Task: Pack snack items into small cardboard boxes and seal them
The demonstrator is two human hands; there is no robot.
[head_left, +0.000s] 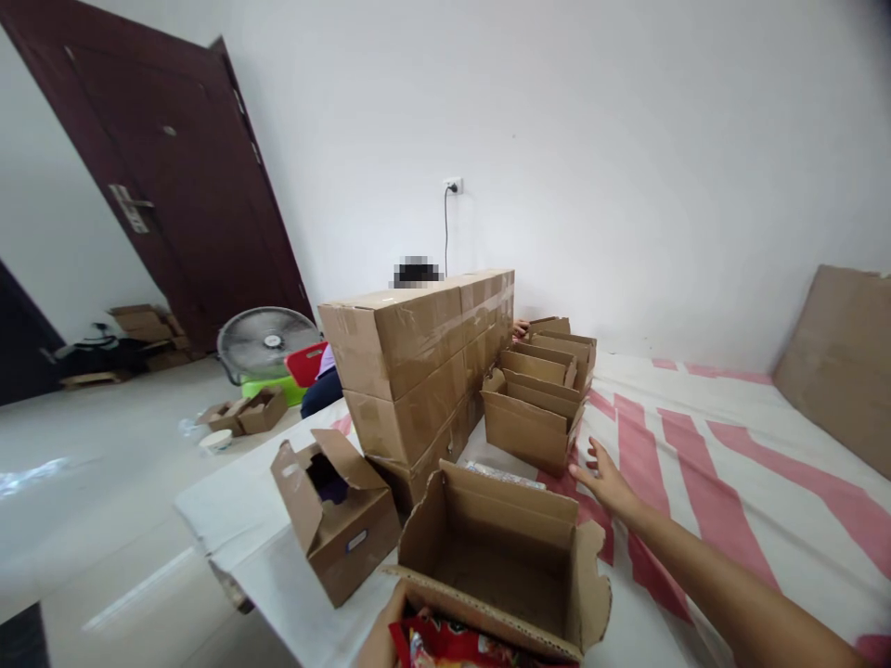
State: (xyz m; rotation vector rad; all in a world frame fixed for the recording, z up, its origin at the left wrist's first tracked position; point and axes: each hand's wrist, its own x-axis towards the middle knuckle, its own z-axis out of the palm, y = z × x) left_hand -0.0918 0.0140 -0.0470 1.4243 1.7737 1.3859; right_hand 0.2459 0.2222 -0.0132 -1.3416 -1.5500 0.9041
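My right hand (pixel 604 480) reaches forward with its fingers spread, just short of the nearest folded carton (pixel 529 431) in a row of open brown cartons (pixel 549 366). An empty open cardboard box (pixel 501 557) stands right in front of me. My left hand (pixel 380 640) shows only at the bottom edge, gripping a red snack packet (pixel 445 645) at the box's near wall. A smaller open box (pixel 338 520) sits to the left. Behind them rises a stack of taped large cartons (pixel 418 362).
Everything rests on a pink-and-white striped sheet (pixel 696 455). Another person sits behind the carton stack, a hand (pixel 520 327) showing beside it. A floor fan (pixel 264 341), small boxes (pixel 243 413), a dark door (pixel 174 167) and a cardboard sheet (pixel 835 362) surround the area.
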